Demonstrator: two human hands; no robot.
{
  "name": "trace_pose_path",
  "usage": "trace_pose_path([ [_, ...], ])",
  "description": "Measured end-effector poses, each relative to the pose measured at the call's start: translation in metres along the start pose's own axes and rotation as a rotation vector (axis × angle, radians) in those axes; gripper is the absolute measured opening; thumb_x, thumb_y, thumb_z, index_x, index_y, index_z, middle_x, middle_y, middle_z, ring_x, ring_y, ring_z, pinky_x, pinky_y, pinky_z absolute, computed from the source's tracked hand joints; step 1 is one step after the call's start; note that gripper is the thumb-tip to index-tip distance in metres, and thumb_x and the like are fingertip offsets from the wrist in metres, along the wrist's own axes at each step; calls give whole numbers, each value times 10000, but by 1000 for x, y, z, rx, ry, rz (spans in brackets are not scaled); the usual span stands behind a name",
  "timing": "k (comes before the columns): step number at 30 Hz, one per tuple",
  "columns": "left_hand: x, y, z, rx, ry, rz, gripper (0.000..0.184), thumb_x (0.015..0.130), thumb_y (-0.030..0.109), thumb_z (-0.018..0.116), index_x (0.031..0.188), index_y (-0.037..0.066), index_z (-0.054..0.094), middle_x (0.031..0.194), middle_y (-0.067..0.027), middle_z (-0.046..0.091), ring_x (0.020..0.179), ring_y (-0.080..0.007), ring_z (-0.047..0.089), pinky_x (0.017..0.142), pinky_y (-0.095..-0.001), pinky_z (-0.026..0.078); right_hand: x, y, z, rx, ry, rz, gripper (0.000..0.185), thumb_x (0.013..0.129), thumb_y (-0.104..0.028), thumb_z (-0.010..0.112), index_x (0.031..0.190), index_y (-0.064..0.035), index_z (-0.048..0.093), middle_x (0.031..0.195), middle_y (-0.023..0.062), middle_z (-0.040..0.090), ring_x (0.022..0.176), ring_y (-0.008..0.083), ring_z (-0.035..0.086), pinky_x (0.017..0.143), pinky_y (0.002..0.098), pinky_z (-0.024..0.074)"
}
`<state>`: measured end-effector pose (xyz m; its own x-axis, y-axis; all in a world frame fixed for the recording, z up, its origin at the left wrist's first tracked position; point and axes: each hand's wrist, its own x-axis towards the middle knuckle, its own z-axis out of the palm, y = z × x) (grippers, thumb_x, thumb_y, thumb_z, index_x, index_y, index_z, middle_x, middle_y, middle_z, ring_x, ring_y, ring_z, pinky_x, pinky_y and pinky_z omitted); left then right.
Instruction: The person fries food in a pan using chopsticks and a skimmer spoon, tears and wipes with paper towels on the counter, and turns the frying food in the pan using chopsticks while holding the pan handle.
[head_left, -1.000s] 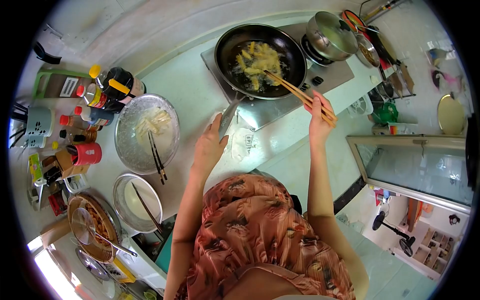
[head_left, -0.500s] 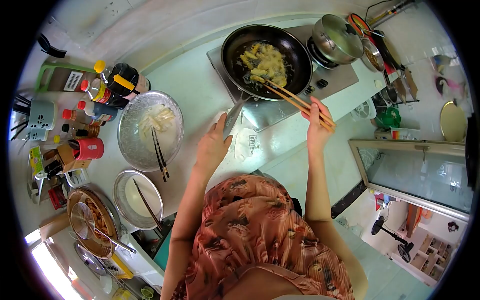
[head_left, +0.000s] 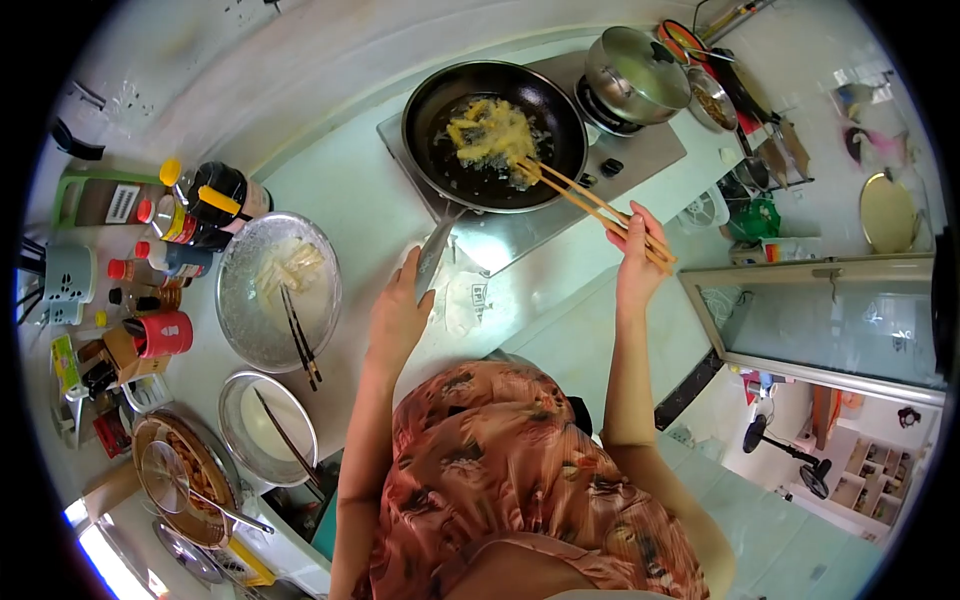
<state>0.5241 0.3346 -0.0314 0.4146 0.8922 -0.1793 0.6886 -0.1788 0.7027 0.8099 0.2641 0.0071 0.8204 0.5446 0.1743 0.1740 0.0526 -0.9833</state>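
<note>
A black frying pan [head_left: 565, 125] sits on the steel stove [head_left: 640, 158], with bubbling oil and a clump of yellow battered strips [head_left: 490, 130] in it. My left hand [head_left: 400, 315] is closed around the grey pan handle [head_left: 433, 258]. Held in my right hand [head_left: 640, 262] is a pair of long wooden chopsticks [head_left: 590, 200], whose tips touch the right lower side of the clump. Left of the pan, a large metal bowl [head_left: 235, 330] contains pale coated strips [head_left: 292, 268] and dark chopsticks. A smaller bowl [head_left: 232, 440] below it holds white liquid and another dark chopstick pair.
A lidded pot [head_left: 637, 80] stands on the right burner. Sauce bottles [head_left: 185, 220] and a red container [head_left: 165, 334] line the counter's left side. At lower left is a basket of fried food [head_left: 160, 515] with a strainer across it. A glass door [head_left: 830, 320] is at right.
The wooden chopstick tips have moved from the clump's lower left to its right side, and the clump has shifted left in the pan. The whole view has shifted slightly. My left hand keeps its hold.
</note>
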Motion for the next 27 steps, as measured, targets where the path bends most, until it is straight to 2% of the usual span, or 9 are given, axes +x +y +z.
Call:
trace_pose_path([
  [2,-1,3,-2,-4,15,9,594,814,95,635,1366,61,418,1159,-261,589,1028,-426,587,866,-446,477,13,3,4,15,25,16,228,939,-125,574,1090,34,640,960,121,655,832,187,656,732,271,560],
  [5,-3,5,-3,-11,36,30,592,808,88,639,1359,54,425,1156,-265,588,1033,-424,585,868,-443,477,30,27,20,-54,-25,-121,178,903,-93,629,1043,10,670,952,76,662,810,141,630,735,233,511],
  [9,-2,0,0,9,59,93,618,799,71,652,1364,47,403,1133,-264,591,999,-420,599,832,-443,493,22,38,44,-118,-137,-281,124,837,-26,687,961,-17,700,901,59,671,782,107,605,734,218,475],
  [12,-2,-2,2,23,78,135,630,794,59,655,1367,44,394,1118,-263,594,976,-417,607,810,-442,500,16,33,47,-210,-234,-312,122,825,-26,696,947,-28,706,868,49,678,773,102,607,724,215,476],
  [16,-3,0,0,19,59,112,629,794,56,654,1366,39,394,1112,-263,595,971,-416,608,806,-437,500,29,17,42,-177,-211,-180,86,844,-68,680,920,-39,708,854,53,686,761,126,619,695,235,479],
  [21,-1,0,0,-21,56,87,591,805,77,642,1354,40,427,1149,-267,592,1043,-420,587,867,-433,479,69,41,71,-174,-119,-429,91,846,-87,678,927,-57,705,853,69,686,765,156,641,712,242,487],
  [24,-2,-3,2,8,71,131,612,803,66,650,1364,34,407,1114,-261,597,986,-413,605,820,-435,493,62,51,84,-156,-200,-323,92,839,-87,682,926,-64,703,855,65,684,768,164,646,711,246,488],
  [27,-2,-2,2,22,65,123,623,803,63,654,1369,34,395,1101,-257,598,955,-410,614,794,-438,501,50,47,82,-220,-283,-342,91,839,-92,682,925,-67,703,876,58,686,762,159,652,700,239,489],
])
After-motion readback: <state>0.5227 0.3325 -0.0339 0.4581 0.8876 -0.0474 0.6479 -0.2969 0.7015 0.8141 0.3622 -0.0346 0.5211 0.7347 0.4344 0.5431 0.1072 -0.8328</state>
